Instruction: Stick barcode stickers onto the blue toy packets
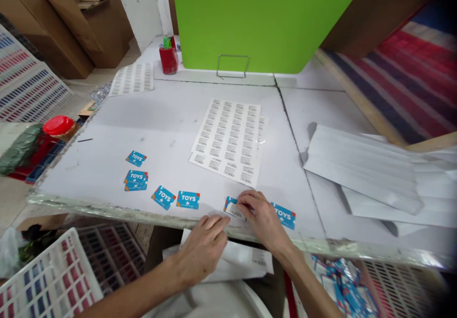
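My right hand (260,218) pinches a small white barcode label (235,210) at a blue TOYS card (229,202) near the table's front edge. Whether the label is fully stuck down cannot be seen. Just right of that hand lies another TOYS card (285,216), partly covered by it. My left hand (204,247) rests at the table edge with fingers loosely bent, above a white label sheet (243,261) on my lap. More TOYS cards (188,200) lie to the left, some overlapping. Printed barcode sheets (230,137) are stacked mid-table.
A green panel (250,23) stands at the back beside a red pen cup (168,60). Another label sheet (133,79) lies back left. White papers (364,165) spread on the right. Plastic crates (53,275) and a bin of blue packets (344,284) stand below the table.
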The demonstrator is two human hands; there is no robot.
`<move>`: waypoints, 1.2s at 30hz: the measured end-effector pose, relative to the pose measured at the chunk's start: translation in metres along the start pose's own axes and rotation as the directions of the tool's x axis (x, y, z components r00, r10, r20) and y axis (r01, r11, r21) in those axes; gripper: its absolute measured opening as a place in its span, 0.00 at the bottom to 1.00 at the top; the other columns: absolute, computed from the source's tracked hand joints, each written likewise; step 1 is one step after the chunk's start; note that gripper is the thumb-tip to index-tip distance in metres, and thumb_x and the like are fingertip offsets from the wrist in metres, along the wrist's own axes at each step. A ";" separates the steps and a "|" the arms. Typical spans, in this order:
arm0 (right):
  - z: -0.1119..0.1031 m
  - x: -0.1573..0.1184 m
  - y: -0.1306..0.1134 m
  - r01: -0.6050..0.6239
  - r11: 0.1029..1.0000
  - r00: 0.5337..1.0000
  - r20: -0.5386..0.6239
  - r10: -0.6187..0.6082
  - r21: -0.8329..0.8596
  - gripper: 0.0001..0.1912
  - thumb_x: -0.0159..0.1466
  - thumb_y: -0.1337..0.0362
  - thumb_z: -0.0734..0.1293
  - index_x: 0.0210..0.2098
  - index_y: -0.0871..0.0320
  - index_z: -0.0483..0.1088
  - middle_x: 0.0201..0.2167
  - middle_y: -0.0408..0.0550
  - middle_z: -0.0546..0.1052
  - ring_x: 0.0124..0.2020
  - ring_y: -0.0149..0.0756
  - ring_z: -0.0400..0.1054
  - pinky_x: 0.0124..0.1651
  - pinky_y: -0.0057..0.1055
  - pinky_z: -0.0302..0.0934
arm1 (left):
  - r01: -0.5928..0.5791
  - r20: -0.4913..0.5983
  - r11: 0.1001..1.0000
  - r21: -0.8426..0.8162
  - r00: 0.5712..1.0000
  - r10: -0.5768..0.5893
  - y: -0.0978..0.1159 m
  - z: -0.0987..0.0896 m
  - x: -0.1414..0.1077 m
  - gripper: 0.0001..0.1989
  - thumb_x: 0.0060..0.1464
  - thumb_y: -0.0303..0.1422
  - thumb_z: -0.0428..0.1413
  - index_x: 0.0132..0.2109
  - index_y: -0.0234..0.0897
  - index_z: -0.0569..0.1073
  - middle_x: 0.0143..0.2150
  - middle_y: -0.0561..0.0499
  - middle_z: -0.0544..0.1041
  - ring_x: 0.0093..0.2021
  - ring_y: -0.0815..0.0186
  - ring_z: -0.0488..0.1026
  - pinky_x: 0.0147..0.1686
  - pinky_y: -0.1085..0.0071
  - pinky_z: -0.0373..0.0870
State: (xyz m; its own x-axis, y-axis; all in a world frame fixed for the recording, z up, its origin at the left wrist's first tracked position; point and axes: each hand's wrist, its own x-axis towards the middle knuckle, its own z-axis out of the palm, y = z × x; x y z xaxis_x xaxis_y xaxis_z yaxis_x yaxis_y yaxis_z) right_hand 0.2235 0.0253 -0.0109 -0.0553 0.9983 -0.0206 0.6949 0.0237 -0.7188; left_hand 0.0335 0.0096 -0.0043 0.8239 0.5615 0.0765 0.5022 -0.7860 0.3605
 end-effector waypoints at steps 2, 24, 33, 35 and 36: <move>0.001 0.000 0.001 0.006 1.000 1.000 -0.001 -0.006 -0.005 0.08 0.60 0.70 0.60 0.27 0.56 0.68 0.33 0.48 0.71 0.38 0.38 0.63 0.42 0.37 0.60 | -0.002 -0.004 1.000 -0.002 1.000 0.002 0.000 0.000 0.000 0.05 0.55 0.23 0.50 0.32 0.31 0.70 0.53 0.42 0.67 0.51 0.57 0.61 0.48 0.61 0.60; 0.009 -0.003 -0.002 0.011 0.991 0.995 -0.096 -0.024 -0.135 0.05 0.59 0.70 0.62 0.29 0.58 0.68 0.35 0.48 0.70 0.38 0.38 0.64 0.41 0.34 0.61 | -0.037 0.147 0.990 0.137 0.989 0.017 0.001 -0.006 0.012 0.06 0.51 0.23 0.52 0.37 0.28 0.70 0.59 0.37 0.60 0.48 0.55 0.61 0.43 0.62 0.60; 0.014 0.004 -0.009 -0.076 0.948 0.983 -0.185 0.019 -0.308 0.13 0.62 0.60 0.61 0.45 0.60 0.64 0.37 0.53 0.69 0.40 0.46 0.62 0.40 0.40 0.60 | -0.011 0.121 0.996 0.085 0.993 0.001 -0.002 -0.002 0.011 0.06 0.50 0.23 0.51 0.37 0.29 0.70 0.59 0.40 0.61 0.49 0.55 0.61 0.45 0.62 0.61; 0.012 0.000 -0.005 -0.086 0.940 0.979 -0.205 0.018 -0.329 0.15 0.62 0.58 0.60 0.46 0.61 0.64 0.38 0.54 0.69 0.41 0.46 0.61 0.42 0.41 0.59 | -0.001 0.110 0.997 0.071 0.994 -0.007 -0.002 -0.002 0.010 0.07 0.49 0.21 0.51 0.37 0.30 0.70 0.59 0.41 0.61 0.49 0.56 0.60 0.45 0.62 0.61; 0.010 -0.004 -0.002 -0.090 0.933 0.977 -0.213 0.014 -0.349 0.18 0.62 0.57 0.60 0.47 0.61 0.63 0.39 0.55 0.69 0.41 0.46 0.60 0.42 0.41 0.58 | 0.003 0.103 0.998 0.065 0.995 -0.009 -0.002 -0.001 0.010 0.07 0.49 0.21 0.50 0.36 0.30 0.70 0.59 0.42 0.61 0.49 0.55 0.60 0.45 0.62 0.61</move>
State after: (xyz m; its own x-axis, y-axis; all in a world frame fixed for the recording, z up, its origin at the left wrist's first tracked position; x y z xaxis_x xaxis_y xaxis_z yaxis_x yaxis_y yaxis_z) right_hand 0.2151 0.0209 -0.0160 0.1082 0.9872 0.1174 0.9036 -0.0484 -0.4257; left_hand 0.0401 0.0174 -0.0035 0.8419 0.5392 -0.0228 0.5204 -0.7998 0.2991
